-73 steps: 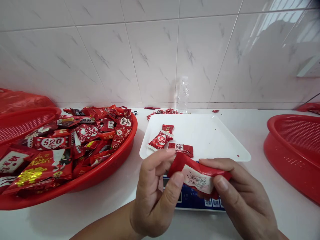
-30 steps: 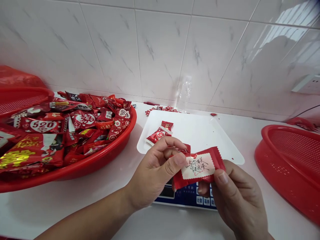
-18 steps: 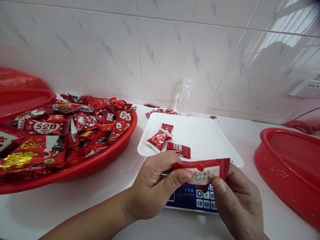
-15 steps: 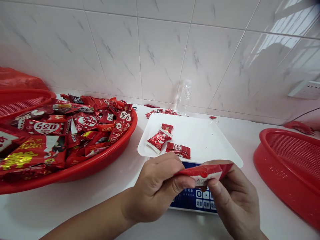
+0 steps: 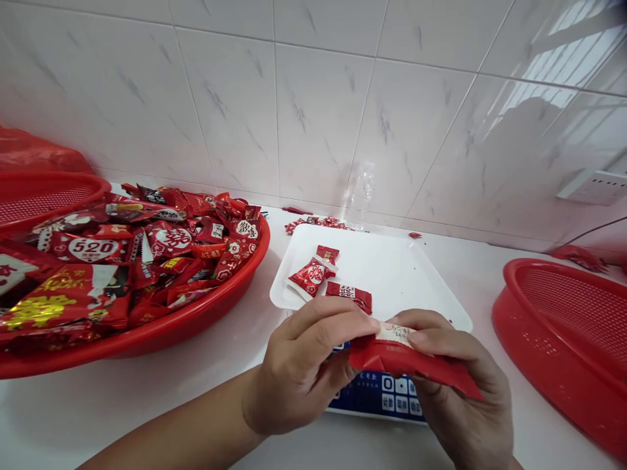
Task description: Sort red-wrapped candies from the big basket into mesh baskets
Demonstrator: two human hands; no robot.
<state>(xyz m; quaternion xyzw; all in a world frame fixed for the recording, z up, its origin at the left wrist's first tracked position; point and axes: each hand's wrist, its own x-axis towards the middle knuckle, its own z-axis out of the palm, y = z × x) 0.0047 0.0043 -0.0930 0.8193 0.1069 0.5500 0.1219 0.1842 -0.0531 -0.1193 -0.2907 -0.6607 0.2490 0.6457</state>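
Both hands grip a flat red packet with a white printed band over the front of a digital scale. My left hand pinches its left end, fingers on top and thumb beneath. At the other end, my right hand is closed around the packet, thumb hidden below. Under the hands shows the scale's blue keypad, partly covered. On the white scale tray behind them lie a red wrapped candy with white print, a smaller red candy and a red printed sachet.
To the left stands a red basket heaped with wrapped candies. Another red basket is at the right. Against the tiled wall are a clear plastic bottle and several red-and-white wrappers. A socket is on the wall.
The packet has been turned over in the hands: its white band now faces up and its red side faces me. My left fingers have moved onto its top. The view has shifted slightly.
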